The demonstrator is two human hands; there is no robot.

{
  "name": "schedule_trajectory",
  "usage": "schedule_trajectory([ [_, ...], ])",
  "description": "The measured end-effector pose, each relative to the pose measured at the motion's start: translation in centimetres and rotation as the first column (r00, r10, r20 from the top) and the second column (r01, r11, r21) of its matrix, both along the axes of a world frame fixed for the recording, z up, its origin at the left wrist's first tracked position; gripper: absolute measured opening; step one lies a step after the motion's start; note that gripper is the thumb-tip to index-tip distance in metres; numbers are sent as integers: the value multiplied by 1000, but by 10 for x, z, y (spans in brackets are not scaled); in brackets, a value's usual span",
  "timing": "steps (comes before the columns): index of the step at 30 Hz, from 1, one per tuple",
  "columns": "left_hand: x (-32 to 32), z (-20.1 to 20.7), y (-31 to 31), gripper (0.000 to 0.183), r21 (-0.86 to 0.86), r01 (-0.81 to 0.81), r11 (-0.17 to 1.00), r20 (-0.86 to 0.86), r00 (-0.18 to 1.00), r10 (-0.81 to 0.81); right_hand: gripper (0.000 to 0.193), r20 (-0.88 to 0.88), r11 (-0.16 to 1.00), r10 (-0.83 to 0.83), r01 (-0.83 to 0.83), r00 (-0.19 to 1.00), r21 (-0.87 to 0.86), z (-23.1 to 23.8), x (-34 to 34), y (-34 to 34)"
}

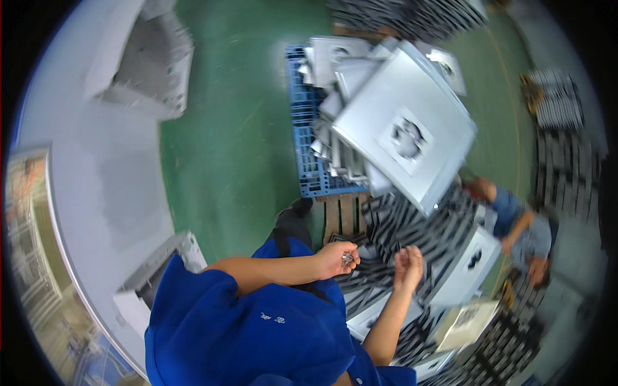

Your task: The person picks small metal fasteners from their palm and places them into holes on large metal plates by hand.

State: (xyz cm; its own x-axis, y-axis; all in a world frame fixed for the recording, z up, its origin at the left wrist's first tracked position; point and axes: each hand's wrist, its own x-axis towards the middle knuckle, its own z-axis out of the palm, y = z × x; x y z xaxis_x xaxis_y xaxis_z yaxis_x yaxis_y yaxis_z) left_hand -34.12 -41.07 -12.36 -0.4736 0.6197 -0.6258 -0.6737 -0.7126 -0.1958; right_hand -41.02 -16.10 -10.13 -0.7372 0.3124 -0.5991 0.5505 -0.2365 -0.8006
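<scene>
My left hand [338, 260] is curled around several small shiny metal parts [348, 258], too small to name, that show between its fingers. My right hand [409, 267] is raised a little to its right, fingers bent together; whatever they may hold cannot be seen. Beyond both hands, a large silvery sheet-metal panel [376, 106] with a dark round opening lies tilted on top of a pile of panels. Dark grey slatted metal parts [418, 235] are stacked just past my right hand, which appears apart from them.
A blue plastic pallet [304, 145] carries the panel pile, with a wooden pallet [342, 215] near it. At the right a co-worker [531, 235] bends over the stacks. White panels [468, 267] lean beside my right arm. Left stand a pale wall [119, 170] and an open metal housing [151, 61].
</scene>
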Motion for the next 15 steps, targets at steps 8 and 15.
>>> schedule_trajectory([
  [8, -11, 20, 25, 24, -88, 225, 970, -51, 972, -230, 18, 230, 994, 27, -3, 973, -105, 8, 153, -29],
  [15, 3, 31, 64, 25, 7, 404, 915, -196, 898, -395, 23, 73, 997, 22, -27, 997, 70, 24, 225, -13],
])
